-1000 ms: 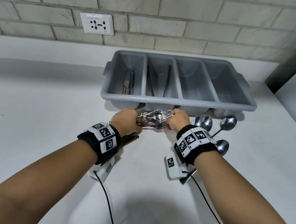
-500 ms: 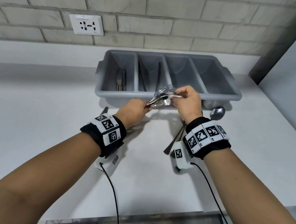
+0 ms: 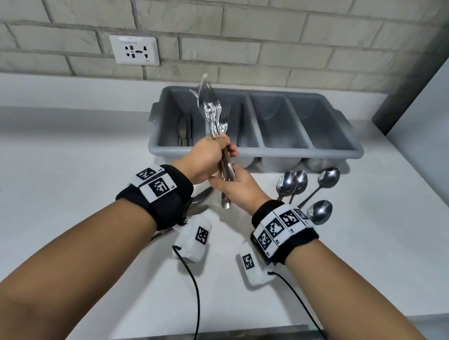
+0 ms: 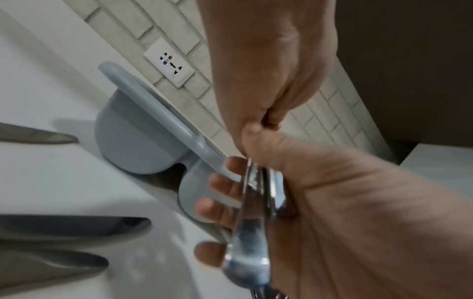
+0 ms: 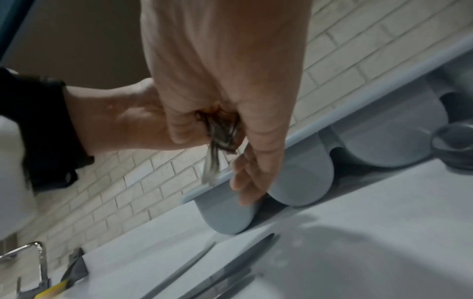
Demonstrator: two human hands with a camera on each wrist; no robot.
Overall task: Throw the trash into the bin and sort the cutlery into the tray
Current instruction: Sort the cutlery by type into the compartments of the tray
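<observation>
Left hand (image 3: 204, 158) grips the fork bundle (image 3: 212, 109) mid-handle, tines up toward 12 o'clock; right hand (image 3: 239, 188) wraps the handle ends below; tray (image 3: 333, 154) at 12 o'clock, just beyond; left hand nearer.

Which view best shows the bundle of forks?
The head view: the bundle of forks stands upright, tines visible, left hand above right hand. The left wrist view shows only blurred handle ends; the right wrist view shows a sliver between palms.
</observation>
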